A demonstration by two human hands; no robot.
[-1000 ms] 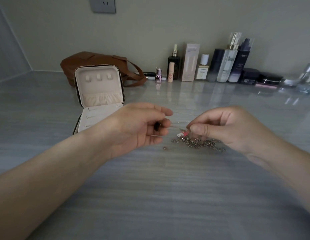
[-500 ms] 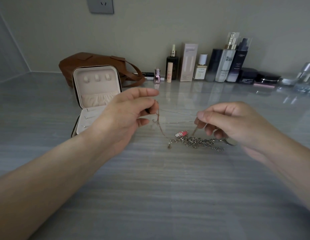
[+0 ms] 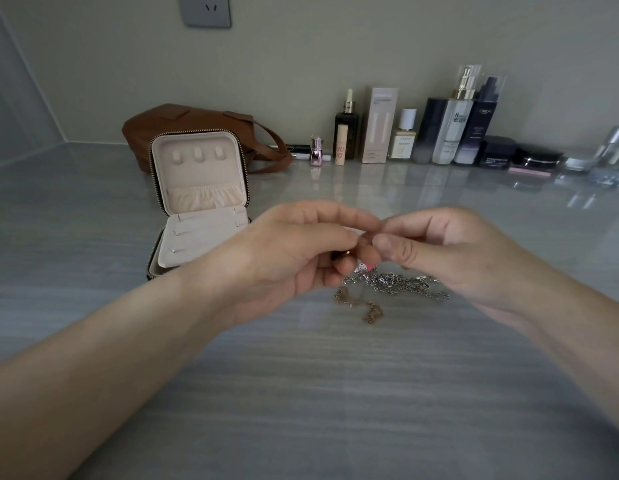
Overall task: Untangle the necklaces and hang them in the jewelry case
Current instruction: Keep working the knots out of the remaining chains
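Both hands, the left hand and right hand, meet fingertip to fingertip just above the tabletop, fingers curled in a pinch on what appears to be the fine gold necklace, whose slack loops lie directly below. The silver necklace lies under them, long axis left to right, mostly beneath the right hand. The open jewelry case stands beyond and left of the left hand, judged the nearer for hanging.
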